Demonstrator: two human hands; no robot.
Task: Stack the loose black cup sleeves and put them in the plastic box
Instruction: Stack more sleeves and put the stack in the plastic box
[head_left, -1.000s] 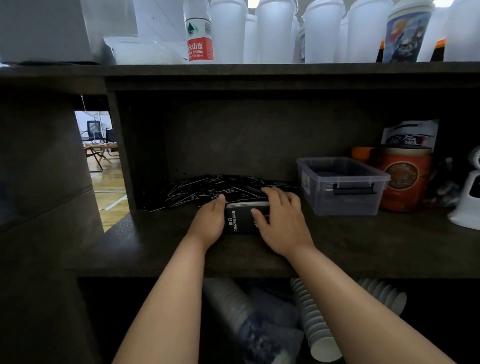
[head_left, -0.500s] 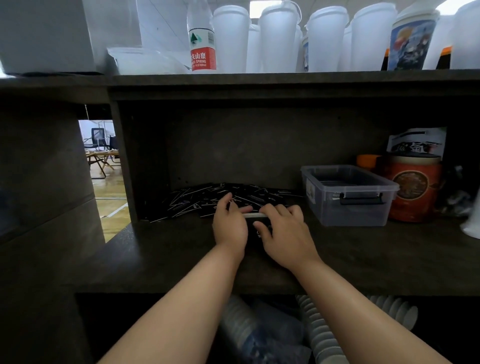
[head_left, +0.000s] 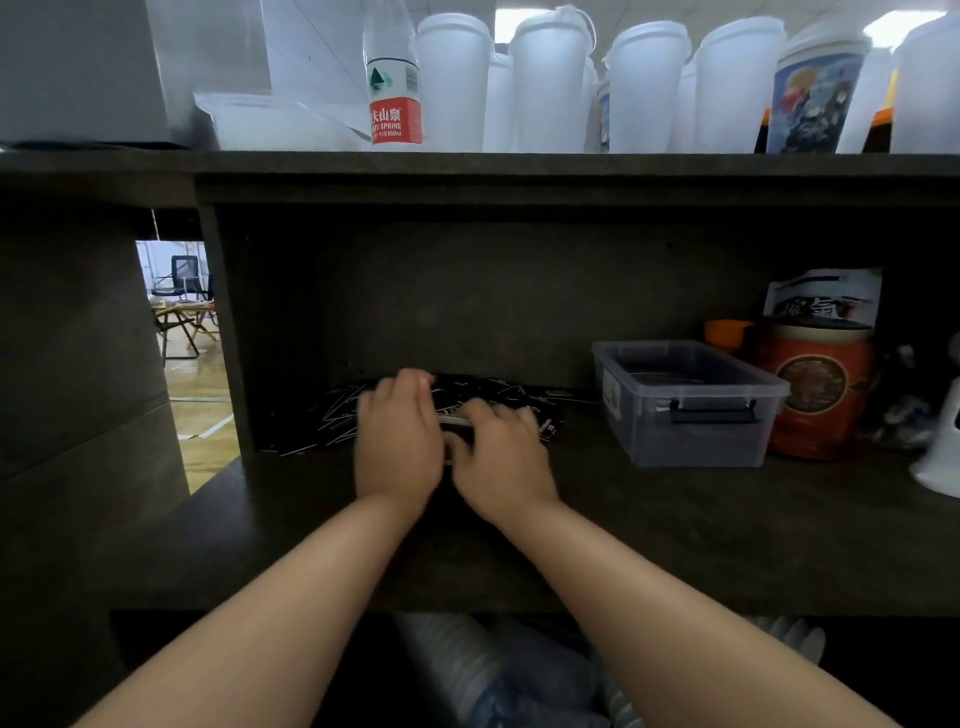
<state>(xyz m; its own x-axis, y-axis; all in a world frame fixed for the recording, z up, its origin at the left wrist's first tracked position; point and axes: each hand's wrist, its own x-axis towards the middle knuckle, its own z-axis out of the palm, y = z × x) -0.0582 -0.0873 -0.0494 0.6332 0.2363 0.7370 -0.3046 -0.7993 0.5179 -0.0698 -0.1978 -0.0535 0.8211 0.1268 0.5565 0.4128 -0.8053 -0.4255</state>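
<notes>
Loose black cup sleeves (head_left: 322, 421) with white print lie scattered at the back left of the dark shelf (head_left: 675, 540). In front of that pile my left hand (head_left: 397, 441) and my right hand (head_left: 498, 457) are pressed close together around a small stack of sleeves (head_left: 457, 420); only its pale edge shows between them. The right fingers curl over the stack's top. The left hand is motion-blurred, with fingers bent over the pile behind. The clear plastic box (head_left: 685, 402) with a black latch stands to the right, apart from both hands.
A red tin (head_left: 818, 389) and a printed packet stand right of the box, and a white object (head_left: 940, 441) is at the far right. White cups and a water bottle (head_left: 393, 78) line the top shelf. Stacked cups (head_left: 467, 670) lie below the shelf.
The upright stack held between my hands a second ago now lies low and mostly hidden. My left hand has slid right and back over the pile, closing against my right hand.
</notes>
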